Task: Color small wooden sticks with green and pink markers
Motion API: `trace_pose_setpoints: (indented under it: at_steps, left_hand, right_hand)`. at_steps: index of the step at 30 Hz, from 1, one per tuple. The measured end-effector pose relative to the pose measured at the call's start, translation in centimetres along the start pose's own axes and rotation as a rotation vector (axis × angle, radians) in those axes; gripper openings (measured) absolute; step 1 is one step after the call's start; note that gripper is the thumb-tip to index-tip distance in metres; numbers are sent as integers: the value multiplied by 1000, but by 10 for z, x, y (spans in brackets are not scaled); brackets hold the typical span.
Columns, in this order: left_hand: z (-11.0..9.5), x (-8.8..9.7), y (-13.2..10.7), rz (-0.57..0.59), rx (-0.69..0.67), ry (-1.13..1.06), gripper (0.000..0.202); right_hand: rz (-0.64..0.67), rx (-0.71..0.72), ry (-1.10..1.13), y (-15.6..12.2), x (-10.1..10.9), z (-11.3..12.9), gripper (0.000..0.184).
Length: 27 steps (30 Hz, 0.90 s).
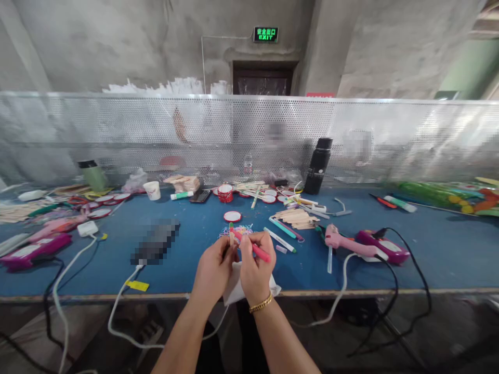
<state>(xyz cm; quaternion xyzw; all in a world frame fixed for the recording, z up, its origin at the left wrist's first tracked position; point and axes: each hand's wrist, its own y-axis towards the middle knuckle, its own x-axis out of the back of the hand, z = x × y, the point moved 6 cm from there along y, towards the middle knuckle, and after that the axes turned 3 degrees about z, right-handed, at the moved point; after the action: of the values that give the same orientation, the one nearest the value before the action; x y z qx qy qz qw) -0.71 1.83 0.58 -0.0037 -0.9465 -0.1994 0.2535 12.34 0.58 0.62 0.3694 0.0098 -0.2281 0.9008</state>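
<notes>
My left hand (213, 270) pinches a small upright craft stick (231, 235) with coloured marks, over the near edge of the blue table (187, 259). My right hand (255, 267), with a gold bracelet at the wrist, grips a red marker (258, 252) whose tip meets the stick. A white cloth or paper (234, 293) lies under both hands. Just beyond them is a small multicoloured piece (239, 230) on the table.
A pink glue gun (343, 241) with a white cord lies to the right, beside a purple device (384, 246). Markers (279, 240), a stack of wooden sticks (294, 217), red-rimmed lids (233, 216), a black bottle (317, 166), a paper cup (153, 190) and a perforated metal screen (249, 135) stand behind.
</notes>
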Motion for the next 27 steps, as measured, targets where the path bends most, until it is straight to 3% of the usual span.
trace_pose_setpoints:
  at_steps: [27]
  left_hand:
    - [0,-2,0,12,24,-18,28]
  right_hand:
    - [-43,-14,-16,-1,3,-1,21]
